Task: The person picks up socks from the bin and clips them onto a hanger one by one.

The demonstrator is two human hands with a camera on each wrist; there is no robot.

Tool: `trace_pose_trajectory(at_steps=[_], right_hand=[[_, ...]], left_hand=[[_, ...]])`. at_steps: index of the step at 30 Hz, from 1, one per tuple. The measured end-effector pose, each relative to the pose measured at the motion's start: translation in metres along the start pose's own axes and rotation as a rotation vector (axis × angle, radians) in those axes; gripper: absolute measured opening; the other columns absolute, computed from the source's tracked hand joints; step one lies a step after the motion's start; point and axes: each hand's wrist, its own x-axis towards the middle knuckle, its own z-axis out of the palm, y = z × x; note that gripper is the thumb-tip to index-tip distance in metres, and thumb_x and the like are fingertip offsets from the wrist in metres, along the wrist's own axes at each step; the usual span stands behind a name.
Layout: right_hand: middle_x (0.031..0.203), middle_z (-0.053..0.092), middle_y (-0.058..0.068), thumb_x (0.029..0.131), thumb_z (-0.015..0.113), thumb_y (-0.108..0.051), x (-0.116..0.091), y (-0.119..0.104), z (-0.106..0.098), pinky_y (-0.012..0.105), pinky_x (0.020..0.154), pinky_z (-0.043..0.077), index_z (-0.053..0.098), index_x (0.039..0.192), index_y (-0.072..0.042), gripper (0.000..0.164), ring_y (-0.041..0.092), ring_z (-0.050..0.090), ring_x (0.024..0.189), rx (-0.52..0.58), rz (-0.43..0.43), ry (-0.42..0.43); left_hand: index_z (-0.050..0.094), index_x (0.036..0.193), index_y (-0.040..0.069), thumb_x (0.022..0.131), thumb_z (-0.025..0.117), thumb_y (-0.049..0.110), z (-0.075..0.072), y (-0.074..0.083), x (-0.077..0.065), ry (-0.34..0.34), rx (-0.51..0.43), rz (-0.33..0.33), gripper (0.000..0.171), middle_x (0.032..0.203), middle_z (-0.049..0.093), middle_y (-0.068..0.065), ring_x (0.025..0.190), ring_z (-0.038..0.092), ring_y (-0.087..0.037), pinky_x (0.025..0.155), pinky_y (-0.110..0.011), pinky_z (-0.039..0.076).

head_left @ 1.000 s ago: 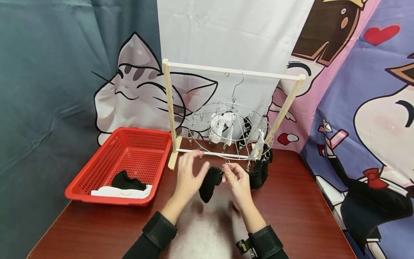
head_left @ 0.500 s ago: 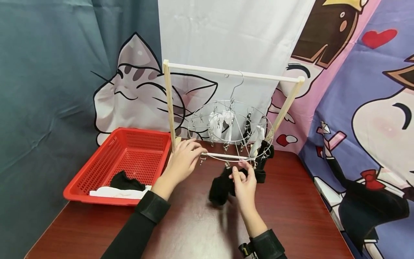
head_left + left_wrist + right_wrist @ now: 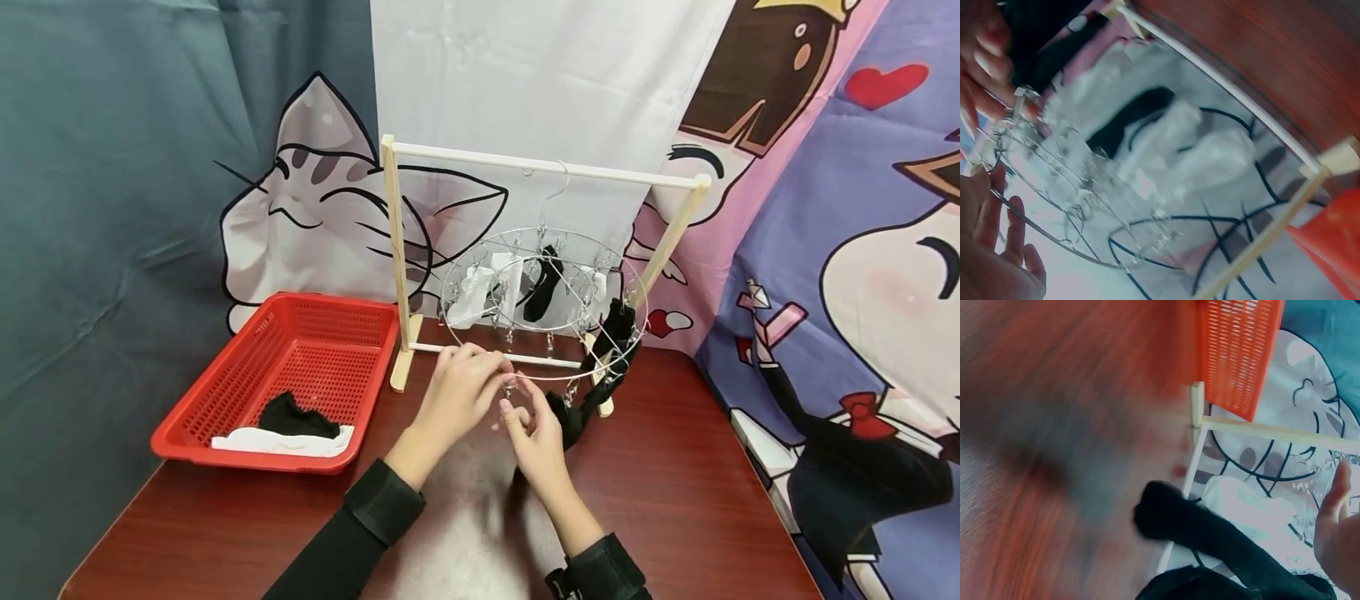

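Note:
My left hand (image 3: 459, 392) pinches the front rim of a round wire clip hanger (image 3: 555, 377). Close beside it, my right hand (image 3: 540, 433) holds a small metal clip (image 3: 511, 388) between thumb and fingertips. In the left wrist view the left hand (image 3: 991, 250) has the wire at its fingertips, with the right hand's fingers (image 3: 985, 59) above it by a clip. A black sock (image 3: 568, 421) hangs just behind the right hand, and its length shows in the right wrist view. More black socks (image 3: 617, 329) hang on the right, while white socks (image 3: 472, 296) and a black sock (image 3: 543, 287) hang at the back.
A wooden rack (image 3: 480, 156) bears the hanger by its hook. On the left stands a red basket (image 3: 322, 358) holding a black sock (image 3: 296, 417) and a white sock (image 3: 285, 443). Printed cloth (image 3: 300, 25) covers the wall behind the reddish-brown table (image 3: 675, 500).
The hanger has turned: its front socks went right, its back ones left. My right hand has let go of the black sock at the front. Both hands have come together at the front rim.

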Motion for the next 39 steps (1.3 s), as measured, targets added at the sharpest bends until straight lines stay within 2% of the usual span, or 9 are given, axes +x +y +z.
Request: trace_pose_trajectory(at_steps=[3, 6, 11, 14, 21, 26, 32, 36, 39], right_hand=[[0.105, 0.067, 0.028, 0.104, 0.056, -0.008, 0.004, 0.0, -0.002, 0.021, 0.058, 0.05, 0.053, 0.135, 0.007, 0.035, 0.013, 0.066, 0.066, 0.116, 0.066, -0.02], [0.085, 0.064, 0.028, 0.105, 0.053, -0.009, 0.006, 0.0, -0.004, 0.021, 0.058, 0.051, 0.057, 0.123, 0.008, 0.025, 0.012, 0.064, 0.063, 0.199, 0.095, -0.005], [0.082, 0.064, 0.013, 0.105, 0.054, -0.008, 0.009, -0.001, -0.008, 0.019, 0.061, 0.052, 0.058, 0.112, 0.003, 0.014, 0.01, 0.063, 0.065, 0.295, 0.116, -0.017], [0.081, 0.063, 0.006, 0.104, 0.056, -0.007, 0.01, -0.003, -0.01, 0.019, 0.063, 0.052, 0.058, 0.108, 0.0, 0.008, 0.01, 0.063, 0.066, 0.324, 0.124, -0.019], [0.081, 0.062, 0.003, 0.104, 0.057, -0.009, 0.014, -0.009, -0.015, 0.019, 0.064, 0.052, 0.058, 0.107, 0.0, 0.01, 0.011, 0.061, 0.067, 0.34, 0.144, 0.058], [0.089, 0.064, 0.0, 0.103, 0.057, -0.008, 0.017, -0.01, -0.022, 0.019, 0.067, 0.051, 0.058, 0.113, 0.004, 0.015, 0.008, 0.06, 0.071, 0.342, 0.182, 0.122], [0.073, 0.056, 0.002, 0.105, 0.056, -0.015, 0.021, -0.009, -0.028, 0.019, 0.062, 0.043, 0.063, 0.102, 0.0, 0.017, 0.01, 0.053, 0.064, 0.245, 0.168, 0.155], [0.069, 0.055, 0.004, 0.106, 0.054, -0.018, 0.022, -0.009, -0.027, 0.02, 0.059, 0.042, 0.065, 0.097, 0.001, 0.023, 0.011, 0.051, 0.062, 0.189, 0.16, 0.184], [0.076, 0.063, 0.008, 0.107, 0.052, -0.014, 0.023, -0.009, -0.028, 0.019, 0.059, 0.045, 0.066, 0.101, 0.008, 0.027, 0.009, 0.052, 0.06, 0.207, 0.178, 0.226]], left_hand=[[0.072, 0.092, 0.02, 0.091, 0.076, 0.021, 0.004, 0.01, 0.0, 0.001, -0.022, -0.012, 0.005, 0.09, 0.075, 0.009, 0.088, 0.061, -0.015, 0.075, -0.037, 0.039], [0.073, 0.091, 0.02, 0.09, 0.078, 0.021, 0.006, 0.016, 0.002, 0.014, -0.037, -0.012, 0.005, 0.09, 0.076, 0.008, 0.086, 0.059, -0.015, 0.078, -0.039, 0.04], [0.076, 0.094, 0.019, 0.09, 0.076, 0.017, 0.007, 0.021, 0.006, 0.011, -0.036, 0.028, 0.004, 0.093, 0.076, 0.006, 0.086, 0.059, -0.016, 0.087, -0.041, 0.044], [0.077, 0.096, 0.018, 0.092, 0.074, 0.015, 0.008, 0.023, 0.009, 0.003, -0.023, 0.052, 0.006, 0.094, 0.076, 0.005, 0.084, 0.059, -0.016, 0.081, -0.033, 0.047], [0.078, 0.102, 0.018, 0.094, 0.071, 0.017, 0.013, 0.031, 0.018, 0.009, -0.005, 0.077, 0.01, 0.096, 0.076, 0.005, 0.077, 0.06, -0.015, 0.07, -0.03, 0.049], [0.077, 0.1, 0.021, 0.097, 0.069, 0.024, 0.02, 0.038, 0.025, 0.003, 0.035, 0.02, 0.009, 0.088, 0.075, 0.006, 0.071, 0.064, -0.016, 0.058, -0.03, 0.051], [0.078, 0.1, 0.026, 0.098, 0.067, 0.033, 0.024, 0.045, 0.038, -0.045, 0.133, -0.048, 0.012, 0.089, 0.076, 0.009, 0.073, 0.07, -0.016, 0.051, -0.032, 0.051], [0.078, 0.102, 0.025, 0.097, 0.068, 0.033, 0.021, 0.043, 0.041, -0.076, 0.153, -0.036, 0.013, 0.091, 0.076, 0.009, 0.077, 0.068, -0.014, 0.058, -0.03, 0.053], [0.076, 0.108, 0.021, 0.097, 0.068, 0.033, 0.017, 0.036, 0.038, -0.055, 0.101, -0.02, 0.018, 0.101, 0.076, 0.006, 0.089, 0.066, -0.015, 0.076, -0.032, 0.054]])
